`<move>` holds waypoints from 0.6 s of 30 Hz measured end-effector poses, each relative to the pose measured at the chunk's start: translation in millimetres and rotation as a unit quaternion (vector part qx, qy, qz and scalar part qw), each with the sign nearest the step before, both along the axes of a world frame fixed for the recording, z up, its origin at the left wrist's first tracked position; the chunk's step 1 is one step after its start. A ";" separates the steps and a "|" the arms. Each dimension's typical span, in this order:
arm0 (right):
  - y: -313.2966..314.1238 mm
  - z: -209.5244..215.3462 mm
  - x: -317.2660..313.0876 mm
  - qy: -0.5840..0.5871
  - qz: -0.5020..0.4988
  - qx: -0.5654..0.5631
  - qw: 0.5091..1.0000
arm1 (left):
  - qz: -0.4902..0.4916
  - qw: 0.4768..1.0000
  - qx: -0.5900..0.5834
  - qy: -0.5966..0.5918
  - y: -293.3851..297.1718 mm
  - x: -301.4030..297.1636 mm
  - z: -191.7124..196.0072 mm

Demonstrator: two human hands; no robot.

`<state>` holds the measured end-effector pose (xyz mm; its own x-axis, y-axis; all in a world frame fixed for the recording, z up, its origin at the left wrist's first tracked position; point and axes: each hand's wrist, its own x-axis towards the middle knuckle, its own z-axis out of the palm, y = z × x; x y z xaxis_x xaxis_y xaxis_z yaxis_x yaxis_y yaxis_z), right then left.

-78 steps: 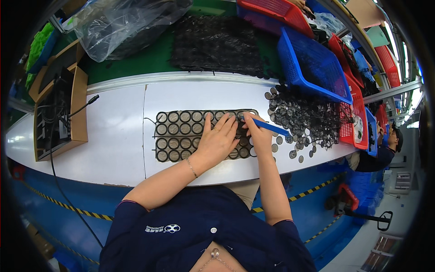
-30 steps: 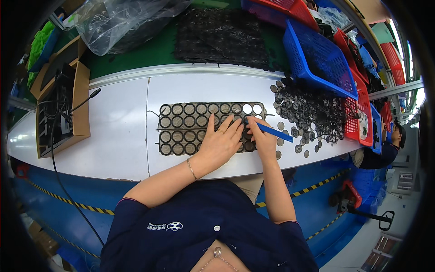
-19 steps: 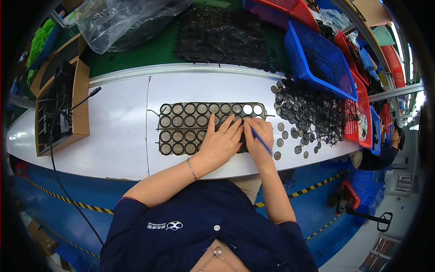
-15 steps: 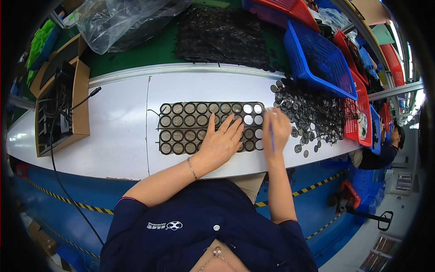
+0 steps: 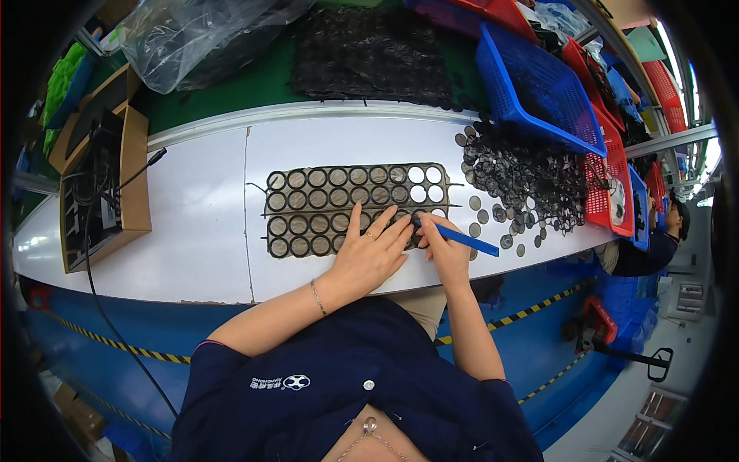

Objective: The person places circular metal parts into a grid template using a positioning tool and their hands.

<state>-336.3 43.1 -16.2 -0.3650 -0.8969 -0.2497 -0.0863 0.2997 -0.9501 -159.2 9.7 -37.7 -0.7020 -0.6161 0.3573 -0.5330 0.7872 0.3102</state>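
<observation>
Ring-patterned black sheet (image 5: 337, 199) lies flat on the white table (image 5: 196, 223), between its back and front edges. My left hand (image 5: 364, 262) rests on it, fingers spread. My right hand (image 5: 450, 258) pinches a blue tool (image 5: 479, 244) over the sheet's right part. Dark loose discs (image 5: 523, 177) heap toward the table's right end, beside a blue basket (image 5: 550, 85).

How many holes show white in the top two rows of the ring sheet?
4: two rightmost top-row holes, two rightmost second-row holes. The right hand may hide more lower down.
</observation>
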 end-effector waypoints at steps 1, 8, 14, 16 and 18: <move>0.1 0.1 -0.6 0.000 0.000 0.000 1.000 | 0.000 1.000 0.000 0.000 0.0 -0.4 0.1; 0.6 -0.6 -0.6 -0.006 -0.006 0.008 1.000 | -0.001 1.000 0.004 0.007 0.6 0.2 -0.2; -0.9 -0.2 6.4 0.288 0.059 -0.128 0.947 | -0.003 1.000 0.005 0.009 0.1 -1.7 0.3; -4.5 -2.4 4.3 0.520 0.110 -0.267 0.804 | -0.003 1.000 0.007 0.003 0.8 -0.8 -1.0; -12.7 -3.9 -26.3 0.560 0.049 -0.244 0.790 | 0.002 1.000 -0.005 0.018 1.6 -1.4 -2.0</move>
